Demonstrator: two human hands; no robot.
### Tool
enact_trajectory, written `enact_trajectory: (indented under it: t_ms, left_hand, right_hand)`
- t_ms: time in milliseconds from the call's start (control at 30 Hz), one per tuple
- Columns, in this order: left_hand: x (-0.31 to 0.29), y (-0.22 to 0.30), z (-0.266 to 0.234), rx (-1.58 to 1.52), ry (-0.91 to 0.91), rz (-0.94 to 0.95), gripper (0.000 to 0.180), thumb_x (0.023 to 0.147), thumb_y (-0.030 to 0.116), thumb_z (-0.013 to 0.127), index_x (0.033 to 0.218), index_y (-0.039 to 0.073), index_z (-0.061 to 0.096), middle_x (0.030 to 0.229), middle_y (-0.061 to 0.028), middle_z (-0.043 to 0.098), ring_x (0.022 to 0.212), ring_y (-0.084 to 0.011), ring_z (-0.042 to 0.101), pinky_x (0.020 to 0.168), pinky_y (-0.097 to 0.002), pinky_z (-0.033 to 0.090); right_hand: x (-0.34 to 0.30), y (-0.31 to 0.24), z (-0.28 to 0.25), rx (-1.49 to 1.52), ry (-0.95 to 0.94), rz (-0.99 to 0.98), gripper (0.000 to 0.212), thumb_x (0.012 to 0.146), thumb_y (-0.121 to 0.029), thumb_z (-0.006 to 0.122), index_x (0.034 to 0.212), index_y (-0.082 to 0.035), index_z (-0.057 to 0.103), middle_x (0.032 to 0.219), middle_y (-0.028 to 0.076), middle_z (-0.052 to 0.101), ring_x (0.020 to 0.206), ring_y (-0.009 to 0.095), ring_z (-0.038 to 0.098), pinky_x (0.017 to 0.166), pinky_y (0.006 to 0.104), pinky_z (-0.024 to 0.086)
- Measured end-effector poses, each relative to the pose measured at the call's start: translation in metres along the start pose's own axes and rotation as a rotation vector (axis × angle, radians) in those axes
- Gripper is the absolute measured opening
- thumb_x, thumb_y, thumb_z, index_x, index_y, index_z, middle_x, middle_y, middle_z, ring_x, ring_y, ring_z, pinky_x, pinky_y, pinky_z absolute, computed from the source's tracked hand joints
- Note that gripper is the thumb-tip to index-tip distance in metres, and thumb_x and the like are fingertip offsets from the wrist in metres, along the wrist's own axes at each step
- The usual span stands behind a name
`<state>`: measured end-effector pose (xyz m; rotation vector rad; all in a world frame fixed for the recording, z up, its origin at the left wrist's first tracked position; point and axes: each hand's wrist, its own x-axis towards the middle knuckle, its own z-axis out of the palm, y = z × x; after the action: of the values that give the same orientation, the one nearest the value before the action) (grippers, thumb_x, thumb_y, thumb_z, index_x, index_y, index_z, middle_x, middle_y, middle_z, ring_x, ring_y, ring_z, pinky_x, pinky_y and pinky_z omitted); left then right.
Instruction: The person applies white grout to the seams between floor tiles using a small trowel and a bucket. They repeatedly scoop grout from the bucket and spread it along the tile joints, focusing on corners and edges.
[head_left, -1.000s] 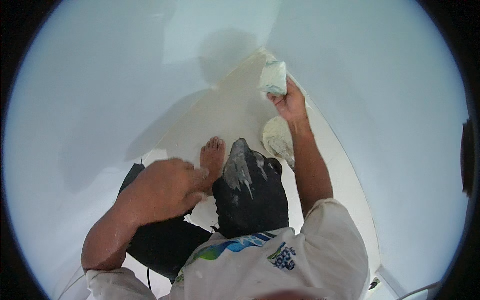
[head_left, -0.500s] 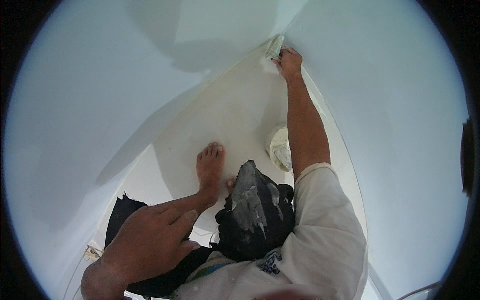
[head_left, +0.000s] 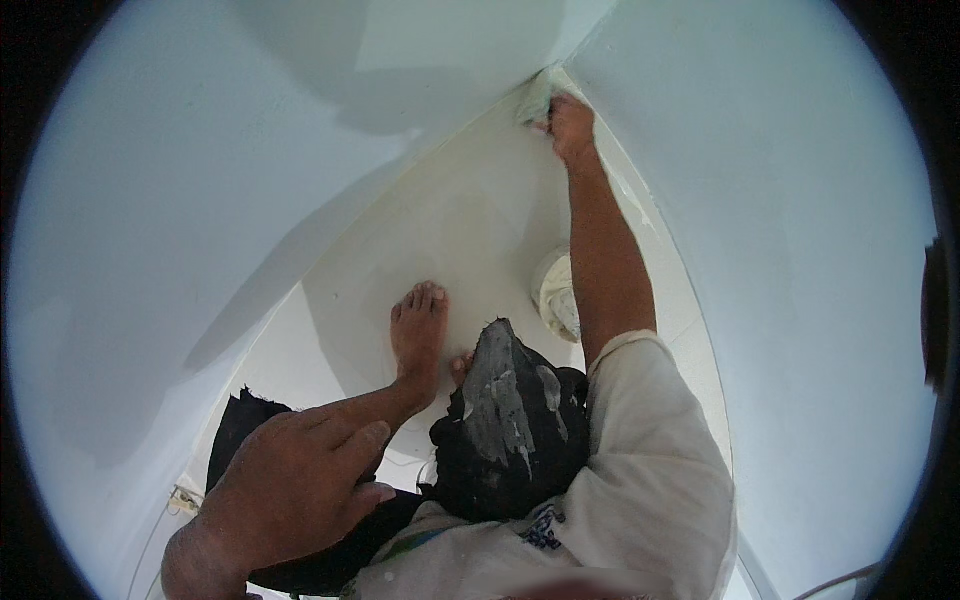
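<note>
In the far corner, where two white walls meet the floor, my right hand [head_left: 571, 125] is closed on a flat, pale-green putty knife [head_left: 536, 103] smeared with white. Motion blurs the tool, and my fingers hide its handle. Its blade is low in the corner, close to the left wall; contact cannot be made out. My left hand [head_left: 300, 485] lies flat over my bent left leg, fingers stretched and nothing in it. A round tub [head_left: 553, 290] of creamy white putty stands on the floor beside my right forearm, which partly covers it.
Smooth white walls rise on the left [head_left: 150, 250] and right [head_left: 780, 250], narrowing toward the corner. My bare foot [head_left: 418, 330] is on the pale floor [head_left: 450, 230]. My dark, putty-stained trouser knee [head_left: 500, 420] is in front of me. A small object with a cord [head_left: 183, 500] lies at lower left.
My right hand and the putty knife have shifted slightly left and nearer within the corner. The left hand has stayed on the leg, and the tub has not moved.
</note>
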<state>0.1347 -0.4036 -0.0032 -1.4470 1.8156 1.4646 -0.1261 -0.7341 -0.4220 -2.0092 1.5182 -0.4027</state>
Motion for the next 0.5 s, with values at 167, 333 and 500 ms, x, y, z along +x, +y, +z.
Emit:
enact_trajectory:
  t_ms: [167,333,500]
  left_hand:
    - [-0.009,0.008,0.003,0.029,0.038,0.049,0.051,0.092,0.034,0.077,0.133,0.007,0.064,0.135,-0.0162,0.068,0.117,-0.035,0.068,0.105,-0.0493,0.051]
    - [-0.003,0.014,-0.007,-0.039,-0.034,-0.047,0.045,0.092,0.031,0.077,0.129,0.007,0.067,0.122,-0.016,0.073,0.108,-0.0341,0.071,0.1,-0.0479,0.054]
    - [0.002,0.017,-0.014,0.015,-0.092,-0.108,0.039,0.093,0.034,0.075,0.117,0.004,0.068,0.116,-0.0155,0.073,0.108,-0.0318,0.071,0.095,-0.0441,0.056]
  right_hand:
    - [-0.035,-0.028,0.017,0.793,-0.161,0.236,0.029,0.104,-0.013,0.061,0.127,0.003,0.067,0.122,0.013,0.071,0.103,0.025,0.072,0.089,0.0428,0.065]
    - [0.013,0.038,-0.008,0.613,-0.007,0.214,0.024,0.099,-0.011,0.066,0.118,0.003,0.07,0.114,0.01,0.072,0.103,0.019,0.071,0.09,0.0333,0.063]
    - [0.013,0.033,0.038,-0.09,0.215,-0.048,0.027,0.094,-0.024,0.073,0.113,-0.005,0.073,0.116,0.006,0.074,0.109,0.023,0.069,0.096,0.0376,0.057]
